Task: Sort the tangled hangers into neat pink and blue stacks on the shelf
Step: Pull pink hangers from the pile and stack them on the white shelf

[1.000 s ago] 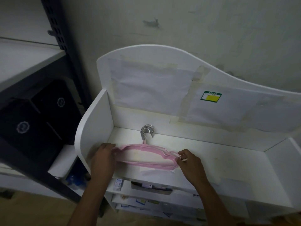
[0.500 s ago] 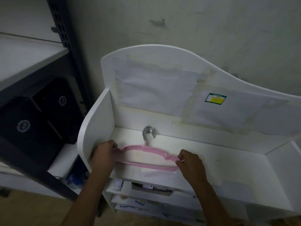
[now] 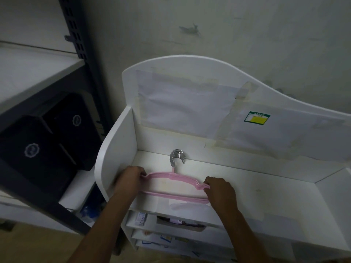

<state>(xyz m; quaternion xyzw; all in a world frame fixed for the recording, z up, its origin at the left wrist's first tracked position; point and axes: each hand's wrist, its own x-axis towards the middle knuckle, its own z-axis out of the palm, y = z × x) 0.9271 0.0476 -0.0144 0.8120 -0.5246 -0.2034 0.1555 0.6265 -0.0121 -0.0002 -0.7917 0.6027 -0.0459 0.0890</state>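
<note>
A stack of pink hangers [image 3: 171, 176] lies flat on the top board of the white shelf [image 3: 266, 194], near its left side. Their metal hooks [image 3: 177, 156] bunch together and point at the back panel. My left hand [image 3: 129, 180] grips the stack's left end. At the right end my right hand [image 3: 221, 190] pinches the stack. No blue hanger is in view.
The shelf's left side wall [image 3: 115, 149] stands right beside my left hand. Taped papers and a green-yellow label [image 3: 256, 118] cover the back panel. Lower shelves [image 3: 171, 224] hold small boxes. A dark metal rack with black boxes [image 3: 38, 145] stands to the left.
Both hands stay on the ends of the pink stack, which has shifted only slightly on the board. The view has tilted a little.
</note>
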